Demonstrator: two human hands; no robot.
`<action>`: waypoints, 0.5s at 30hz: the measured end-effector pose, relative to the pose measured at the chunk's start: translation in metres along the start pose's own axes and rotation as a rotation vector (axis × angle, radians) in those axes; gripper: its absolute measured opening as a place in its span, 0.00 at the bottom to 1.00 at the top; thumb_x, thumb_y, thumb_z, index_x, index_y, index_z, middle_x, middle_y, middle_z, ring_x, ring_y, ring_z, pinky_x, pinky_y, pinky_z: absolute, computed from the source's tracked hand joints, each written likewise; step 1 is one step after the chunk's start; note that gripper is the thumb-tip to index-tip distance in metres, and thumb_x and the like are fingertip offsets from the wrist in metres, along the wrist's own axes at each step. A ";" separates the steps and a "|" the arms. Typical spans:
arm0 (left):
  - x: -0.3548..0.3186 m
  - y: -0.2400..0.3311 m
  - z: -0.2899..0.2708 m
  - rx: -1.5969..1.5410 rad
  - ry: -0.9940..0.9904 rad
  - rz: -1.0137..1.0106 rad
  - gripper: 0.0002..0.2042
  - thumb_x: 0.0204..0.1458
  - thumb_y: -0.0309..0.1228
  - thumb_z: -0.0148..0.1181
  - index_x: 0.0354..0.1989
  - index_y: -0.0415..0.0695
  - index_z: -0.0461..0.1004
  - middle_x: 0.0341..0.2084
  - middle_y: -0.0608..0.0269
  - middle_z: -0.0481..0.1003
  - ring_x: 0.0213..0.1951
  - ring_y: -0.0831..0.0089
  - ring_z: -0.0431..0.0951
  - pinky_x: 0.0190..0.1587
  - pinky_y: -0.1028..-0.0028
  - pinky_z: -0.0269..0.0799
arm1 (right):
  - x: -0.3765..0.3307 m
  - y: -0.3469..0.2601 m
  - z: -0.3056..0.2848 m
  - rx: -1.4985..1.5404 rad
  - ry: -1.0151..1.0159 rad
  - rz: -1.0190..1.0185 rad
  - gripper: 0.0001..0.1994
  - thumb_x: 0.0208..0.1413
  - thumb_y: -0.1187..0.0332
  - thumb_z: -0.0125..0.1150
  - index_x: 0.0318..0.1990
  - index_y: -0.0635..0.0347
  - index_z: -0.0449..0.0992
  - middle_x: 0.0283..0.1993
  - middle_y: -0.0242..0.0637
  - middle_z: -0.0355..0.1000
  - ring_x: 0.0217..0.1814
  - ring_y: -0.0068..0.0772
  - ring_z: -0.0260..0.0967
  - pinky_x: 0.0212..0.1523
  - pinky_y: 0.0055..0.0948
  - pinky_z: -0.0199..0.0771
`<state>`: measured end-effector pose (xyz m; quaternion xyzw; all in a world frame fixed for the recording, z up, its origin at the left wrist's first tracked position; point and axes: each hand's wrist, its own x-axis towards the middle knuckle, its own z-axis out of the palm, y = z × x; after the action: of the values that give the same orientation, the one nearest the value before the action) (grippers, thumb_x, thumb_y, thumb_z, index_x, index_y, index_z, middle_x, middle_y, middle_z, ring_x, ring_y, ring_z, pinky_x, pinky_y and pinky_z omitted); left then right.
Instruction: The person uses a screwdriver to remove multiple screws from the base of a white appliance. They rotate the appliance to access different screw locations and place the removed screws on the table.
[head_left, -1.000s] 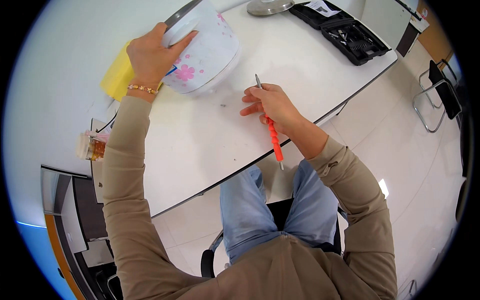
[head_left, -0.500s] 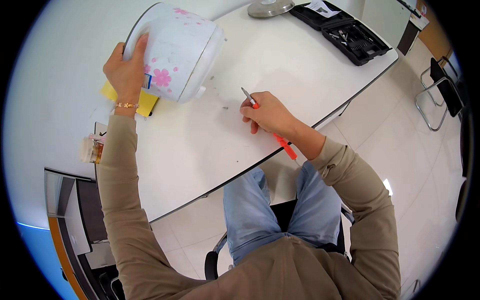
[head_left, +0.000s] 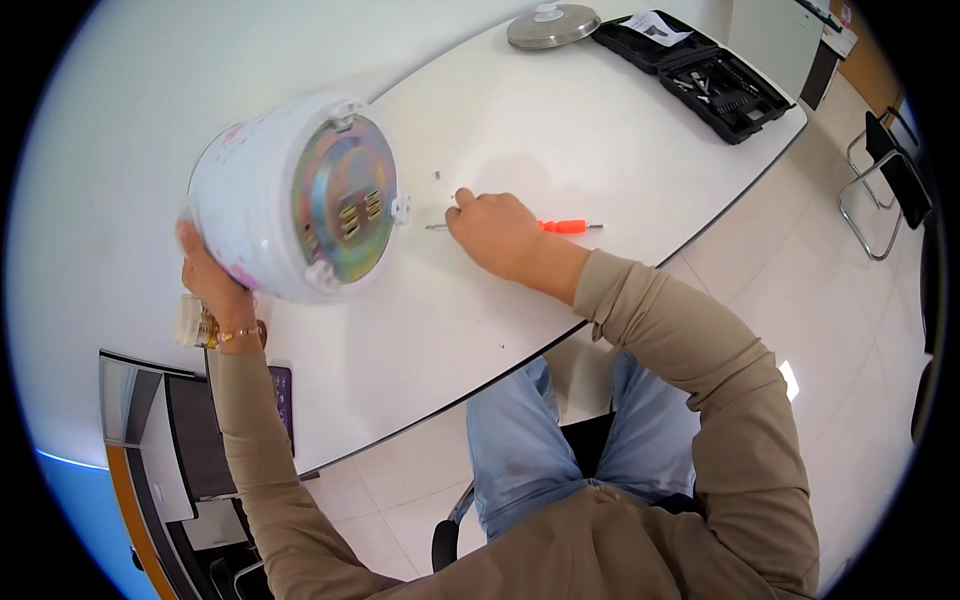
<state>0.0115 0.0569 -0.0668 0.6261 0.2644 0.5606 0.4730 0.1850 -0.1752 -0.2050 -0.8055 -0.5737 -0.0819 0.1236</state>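
Observation:
A white rice cooker body (head_left: 236, 190) with pink flowers is tipped on its side, its underside toward the right. The round metal base plate (head_left: 345, 200) shows slots and several small white feet around its rim. My left hand (head_left: 212, 280) grips the cooker's side from the lower left; some fingers are hidden behind it. On its right, my right hand (head_left: 495, 232) is closed around an orange-handled screwdriver (head_left: 567, 227). The tool lies crosswise, its thin tip left of my fingers, close to the cooker. Another short metal end sticks out past the handle.
At the back of the white table (head_left: 430, 350) are a metal pot lid (head_left: 553, 28) and an open black tool case (head_left: 715, 90). A tiny part (head_left: 436, 175) lies beyond my right hand. A jar (head_left: 190, 322) stands by my left wrist. A chair (head_left: 885, 180) is off right.
My left hand has brought the cooker lower and turned its underside into sight. My right hand has swung the screwdriver nearly level, its tip now pointing left.

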 end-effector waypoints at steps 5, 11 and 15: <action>-0.009 -0.014 -0.047 -0.406 -0.306 -0.300 0.35 0.58 0.60 0.38 0.62 0.42 0.61 0.57 0.57 0.66 0.55 0.62 0.69 0.57 0.66 0.66 | 0.023 0.023 -0.007 0.015 0.044 0.096 0.15 0.53 0.73 0.53 0.49 0.64 0.67 0.41 0.43 0.67 0.37 0.40 0.74 0.35 0.35 0.75; -0.033 -0.026 -0.063 -0.604 -0.400 -0.483 0.35 0.58 0.61 0.39 0.62 0.43 0.61 0.57 0.57 0.66 0.55 0.62 0.68 0.57 0.65 0.66 | 0.063 0.028 0.018 -0.035 0.063 -0.070 0.06 0.54 0.71 0.52 0.35 0.62 0.73 0.37 0.40 0.66 0.33 0.37 0.72 0.33 0.35 0.73; -0.035 -0.037 -0.063 -0.634 -0.416 -0.508 0.35 0.57 0.61 0.39 0.62 0.43 0.60 0.58 0.57 0.66 0.56 0.62 0.68 0.57 0.65 0.66 | 0.063 0.029 0.023 -0.044 0.140 -0.122 0.06 0.53 0.71 0.53 0.27 0.61 0.73 0.33 0.39 0.64 0.31 0.35 0.70 0.30 0.34 0.70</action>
<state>-0.0493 0.0610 -0.1200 0.4652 0.1242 0.3425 0.8068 0.2323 -0.1206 -0.2126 -0.7638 -0.6098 -0.1580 0.1407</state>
